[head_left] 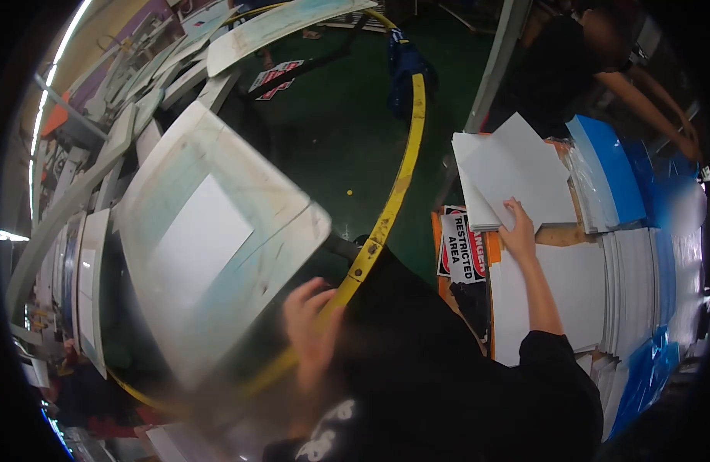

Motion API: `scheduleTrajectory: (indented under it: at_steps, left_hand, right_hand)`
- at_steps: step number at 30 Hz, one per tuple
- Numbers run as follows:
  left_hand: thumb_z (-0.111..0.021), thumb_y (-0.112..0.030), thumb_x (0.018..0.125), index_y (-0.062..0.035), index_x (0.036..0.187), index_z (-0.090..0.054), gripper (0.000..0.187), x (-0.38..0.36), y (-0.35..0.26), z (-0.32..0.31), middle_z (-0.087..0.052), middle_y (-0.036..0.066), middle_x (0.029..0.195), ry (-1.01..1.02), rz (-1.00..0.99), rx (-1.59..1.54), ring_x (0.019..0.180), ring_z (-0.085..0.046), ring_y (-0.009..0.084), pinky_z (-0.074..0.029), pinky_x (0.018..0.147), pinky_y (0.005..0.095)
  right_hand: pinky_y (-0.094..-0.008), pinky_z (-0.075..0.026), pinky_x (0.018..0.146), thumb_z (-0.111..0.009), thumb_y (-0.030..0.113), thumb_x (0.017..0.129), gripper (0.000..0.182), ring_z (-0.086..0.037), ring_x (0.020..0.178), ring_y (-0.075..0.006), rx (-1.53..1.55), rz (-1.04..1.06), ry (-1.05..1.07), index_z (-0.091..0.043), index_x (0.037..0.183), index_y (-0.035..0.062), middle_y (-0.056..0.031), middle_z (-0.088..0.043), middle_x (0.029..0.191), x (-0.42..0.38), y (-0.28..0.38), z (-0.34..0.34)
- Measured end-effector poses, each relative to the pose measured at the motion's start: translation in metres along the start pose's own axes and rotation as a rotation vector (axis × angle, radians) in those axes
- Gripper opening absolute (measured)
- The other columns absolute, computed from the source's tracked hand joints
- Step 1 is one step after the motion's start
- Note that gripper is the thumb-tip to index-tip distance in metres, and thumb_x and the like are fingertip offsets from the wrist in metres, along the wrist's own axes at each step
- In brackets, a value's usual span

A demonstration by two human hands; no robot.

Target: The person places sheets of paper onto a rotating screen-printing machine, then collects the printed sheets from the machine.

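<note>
In the head view, one white sheet (205,242) lies inside the edges of the pale board (289,223); unplaced stacked sheets (551,285) fill the desk (494,248). The person's right fingers (522,235) bend over the askew top sheet (516,165) near its lower corner, grip unclear. The blurred left fingers (312,296) are loosely spread, seemingly empty, by the yellow rail (405,173). Beyond, green floor (332,138) and a co-worker (570,65).

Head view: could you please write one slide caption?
Right hand on stacked white sheets, left hand near a curved yellow rail.
</note>
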State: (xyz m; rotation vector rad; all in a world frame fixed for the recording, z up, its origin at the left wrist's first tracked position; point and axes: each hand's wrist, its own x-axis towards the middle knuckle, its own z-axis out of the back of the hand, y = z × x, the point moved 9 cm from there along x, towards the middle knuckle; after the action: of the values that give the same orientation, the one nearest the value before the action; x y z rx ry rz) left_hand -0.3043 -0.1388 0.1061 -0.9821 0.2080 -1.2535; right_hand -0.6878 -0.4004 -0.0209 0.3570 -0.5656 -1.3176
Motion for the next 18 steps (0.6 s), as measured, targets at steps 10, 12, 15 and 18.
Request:
scheduleTrajectory:
  at_steps: [10,12,15,18]
  left_hand:
    - [-0.070,-0.014,0.078,-0.0092,0.101,-0.064,0.024,0.018,-0.099,-0.101,-0.065,0.004,0.104,0.590,-0.284,-0.329,0.100,-0.060,0.0223,-0.042,0.096,0.0403]
    - [-0.070,-0.014,0.078,-0.0094,0.101,-0.064,0.024,0.020,-0.107,-0.101,-0.065,0.003,0.103,0.590,-0.302,-0.344,0.099,-0.061,0.0215,-0.042,0.096,0.0404]
    - [-0.070,-0.014,0.077,-0.0092,0.100,-0.064,0.024,0.015,-0.093,-0.110,-0.066,0.003,0.102,0.603,-0.294,-0.300,0.098,-0.061,0.0210,-0.043,0.095,0.0403]
    - [-0.071,-0.013,0.077,-0.0091,0.101,-0.064,0.024,0.013,-0.082,-0.097,-0.066,0.003,0.102,0.545,-0.234,-0.304,0.097,-0.062,0.0206,-0.043,0.095,0.0404]
  right_hand:
    - [-0.0412,-0.042,0.087,-0.055,-0.004,0.068,0.045,-0.050,0.109,-0.0297,-0.164,-0.132,-0.312,-0.044,0.110,0.0075,-0.0096,-0.049,0.114,-0.002,0.017,0.012]
    - [-0.0409,-0.042,0.082,-0.055,-0.004,0.068,0.046,-0.050,0.106,-0.0285,-0.217,-0.194,-0.405,-0.043,0.110,0.0086,-0.0087,-0.048,0.111,0.004,0.011,0.011]
    - [-0.0403,-0.041,0.081,-0.057,-0.004,0.069,0.052,-0.049,0.106,-0.0298,-0.304,-0.249,-0.493,-0.043,0.117,0.0093,-0.0105,-0.046,0.112,0.022,0.017,0.008]
    - [-0.0412,-0.039,0.083,-0.058,-0.002,0.070,0.060,-0.047,0.105,-0.0311,-0.408,-0.300,-0.435,-0.041,0.126,0.0116,-0.0132,-0.044,0.115,0.040,0.020,-0.001]
